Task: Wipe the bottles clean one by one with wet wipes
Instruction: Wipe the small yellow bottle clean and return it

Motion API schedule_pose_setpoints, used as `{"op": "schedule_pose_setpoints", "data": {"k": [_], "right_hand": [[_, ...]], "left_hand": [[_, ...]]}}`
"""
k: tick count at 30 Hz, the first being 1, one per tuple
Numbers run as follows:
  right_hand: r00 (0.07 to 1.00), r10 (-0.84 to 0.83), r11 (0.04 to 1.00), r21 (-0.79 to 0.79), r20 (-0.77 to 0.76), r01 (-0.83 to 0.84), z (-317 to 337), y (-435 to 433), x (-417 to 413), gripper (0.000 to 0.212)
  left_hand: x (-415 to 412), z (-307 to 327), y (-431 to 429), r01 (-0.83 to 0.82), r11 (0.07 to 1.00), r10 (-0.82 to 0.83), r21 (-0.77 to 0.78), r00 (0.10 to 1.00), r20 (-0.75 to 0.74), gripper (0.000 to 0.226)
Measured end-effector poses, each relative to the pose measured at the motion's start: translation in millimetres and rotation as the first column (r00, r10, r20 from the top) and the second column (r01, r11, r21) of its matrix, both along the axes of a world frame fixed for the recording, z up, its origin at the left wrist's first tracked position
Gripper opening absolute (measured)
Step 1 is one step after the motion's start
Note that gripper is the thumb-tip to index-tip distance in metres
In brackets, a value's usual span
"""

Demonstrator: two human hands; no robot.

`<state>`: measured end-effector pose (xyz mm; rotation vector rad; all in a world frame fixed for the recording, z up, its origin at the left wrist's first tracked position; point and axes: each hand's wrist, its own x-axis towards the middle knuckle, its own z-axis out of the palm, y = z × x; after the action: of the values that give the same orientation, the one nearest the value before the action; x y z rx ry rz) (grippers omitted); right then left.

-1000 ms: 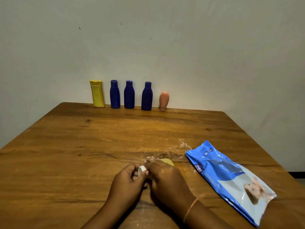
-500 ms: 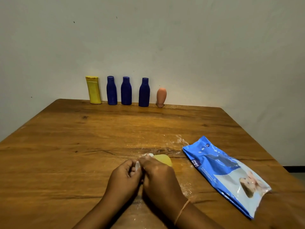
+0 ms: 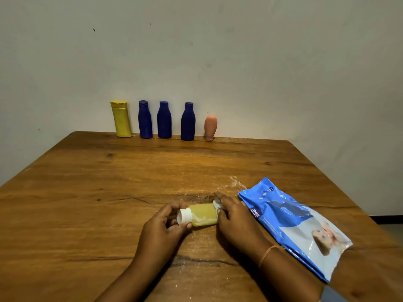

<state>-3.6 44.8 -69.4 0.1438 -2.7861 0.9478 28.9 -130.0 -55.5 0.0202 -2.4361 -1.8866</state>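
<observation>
A small yellow bottle (image 3: 202,214) with a white cap lies on its side near the table's front middle. My left hand (image 3: 165,227) pinches the white cap end. My right hand (image 3: 234,219) covers the bottle's base end, pressing a white wet wipe (image 3: 216,203) against it; most of the wipe is hidden under my fingers. A blue wet wipes pack (image 3: 294,225) lies flat just right of my right hand.
Along the wall at the far edge of the wooden table (image 3: 109,192) stand a yellow bottle (image 3: 121,118), three dark blue bottles (image 3: 164,119) and a small peach bottle (image 3: 210,127). White residue streaks the wood near the hands.
My right hand has slid right along the bottle to its base, uncovering the yellow body. The left hand still holds the cap. The view shifted slightly.
</observation>
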Motion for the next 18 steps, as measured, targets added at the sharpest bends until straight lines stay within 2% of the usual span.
{"op": "schedule_pose_setpoints", "data": {"k": [2,5,8,12,14,16,18], "right_hand": [[0.999,-0.035,0.998,0.061,0.035,0.033,-3,4,0,0.044],[0.999,0.025,1.000,-0.005,0.037,-0.025,-2,3,4,0.037],[0.997,0.053,0.999,0.003,-0.053,-0.053,4,-14,12,0.039],[0.968,0.229,0.972,0.071,-0.103,-0.223,8,-47,27,0.050],[0.947,0.292,0.950,0.158,-0.137,-0.270,3,-52,32,0.053],[0.940,0.282,0.932,0.287,-0.191,-0.222,-4,-42,32,0.054],[0.963,0.206,0.942,0.301,-0.171,-0.148,-5,-25,27,0.054]], "left_hand": [[-1,-1,0,0.002,1.000,-0.002,-0.006,1.000,-0.012,0.035],[-1,-2,1,-0.007,1.000,0.007,-0.002,1.000,-0.007,0.036],[-2,-5,3,-0.011,0.999,0.010,-0.047,1.000,-0.014,0.036],[-3,-9,1,-0.012,0.997,0.009,-0.075,0.999,-0.037,0.031],[-3,-10,0,-0.020,0.996,0.015,-0.093,0.999,-0.048,0.032],[-4,-11,0,-0.017,0.997,0.014,-0.076,0.999,-0.036,0.034],[-5,-10,1,-0.021,0.997,0.021,-0.070,1.000,-0.005,0.037]]}}
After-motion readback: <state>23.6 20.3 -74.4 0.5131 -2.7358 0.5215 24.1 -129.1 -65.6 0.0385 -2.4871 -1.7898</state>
